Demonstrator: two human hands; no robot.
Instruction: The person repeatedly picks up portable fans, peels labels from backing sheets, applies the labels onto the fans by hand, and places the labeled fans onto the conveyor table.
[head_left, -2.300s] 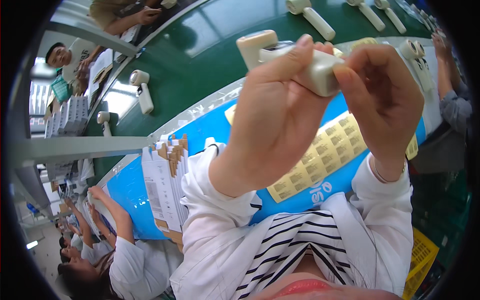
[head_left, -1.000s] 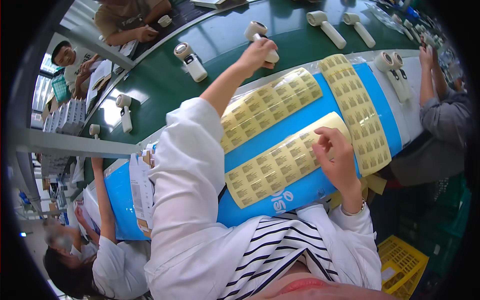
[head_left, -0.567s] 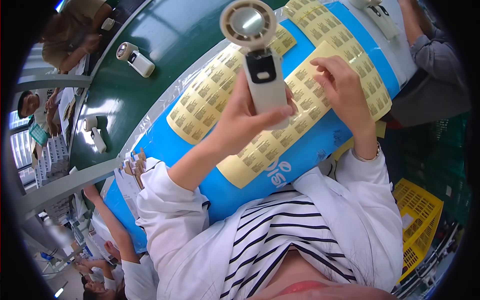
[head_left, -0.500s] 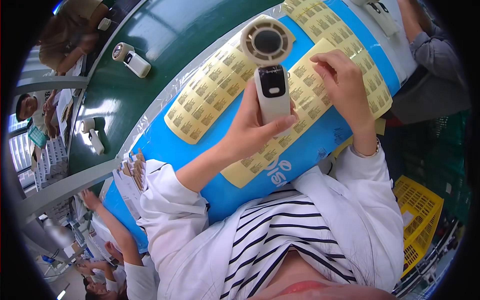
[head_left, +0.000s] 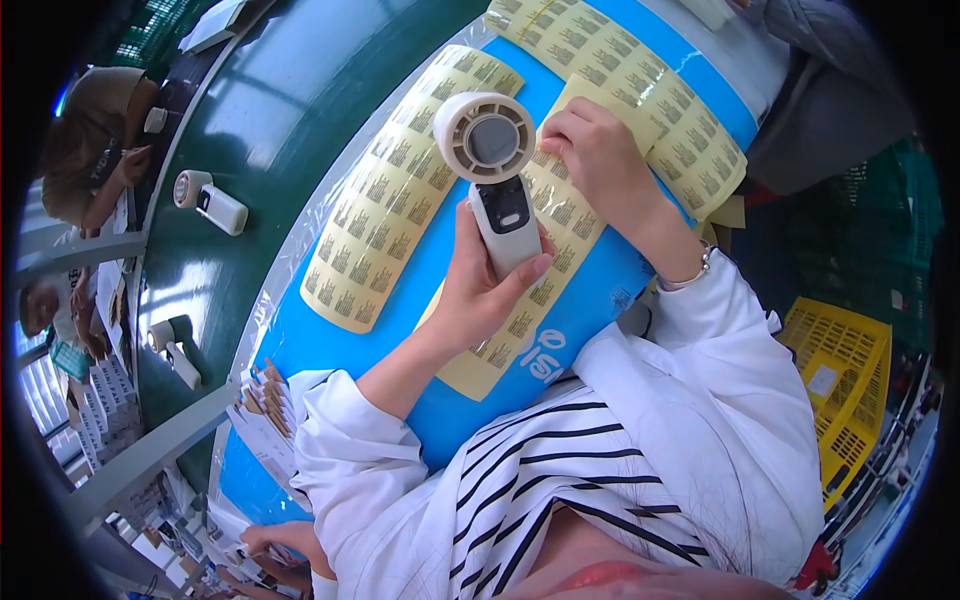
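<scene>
White fan clamped in left hand; right hand fingers pinch a label at 1 o'clock, which could tear.

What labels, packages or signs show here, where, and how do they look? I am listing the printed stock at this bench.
Label sheet: left on the blue mat, long, yellow with small grey labels.
Middle label sheet: under both hands; the right hand touches it.
Far label sheet: top right, same yellow grid.
Fan: small, white and grey, held by the left hand.
Flat cartons: lower left, white and brown, stacked on edge.
</scene>
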